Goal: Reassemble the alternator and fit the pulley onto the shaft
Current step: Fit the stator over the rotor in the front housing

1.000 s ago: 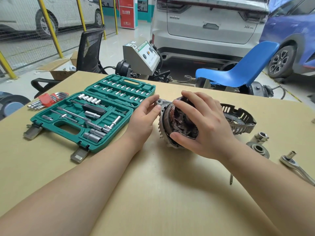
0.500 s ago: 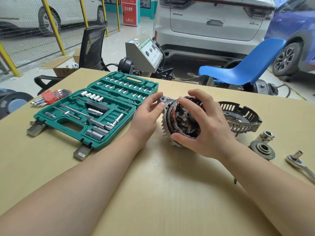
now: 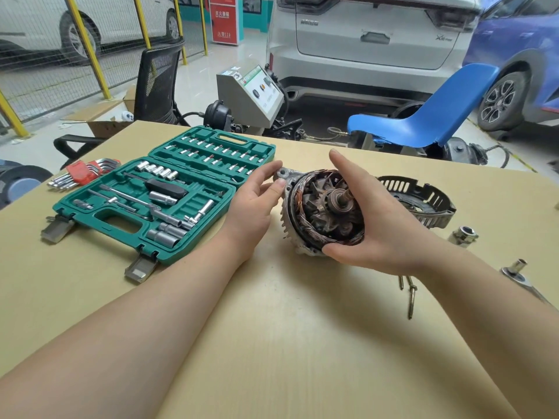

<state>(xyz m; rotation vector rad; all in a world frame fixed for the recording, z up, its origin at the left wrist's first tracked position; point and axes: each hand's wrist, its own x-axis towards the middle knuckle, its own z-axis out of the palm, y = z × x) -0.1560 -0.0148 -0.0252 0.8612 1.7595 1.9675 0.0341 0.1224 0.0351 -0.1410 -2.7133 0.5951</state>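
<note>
Near me, bolts (image 3: pixel 410 294) lie loose; my right hand (image 3: pixel 390 228) grips the alternator (image 3: pixel 323 211), tilted mid-table, shaft (image 3: pixel 344 197) pointing up toward me; left hand (image 3: pixel 257 204), fingers relaxed, touches its mounting ear; beyond, the cover (image 3: pixel 423 198) lies nearer my right hand.

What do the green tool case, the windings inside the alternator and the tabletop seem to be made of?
Green tool case: looks like moulded plastic, matte, with shaped slots holding shiny metal sockets.
Windings: apparently copper wire, reddish-brown and bundled in strands around the ring.
Tabletop: pale tan, smooth with faint grain; probably wood or a laminate, hard to tell which.
</note>
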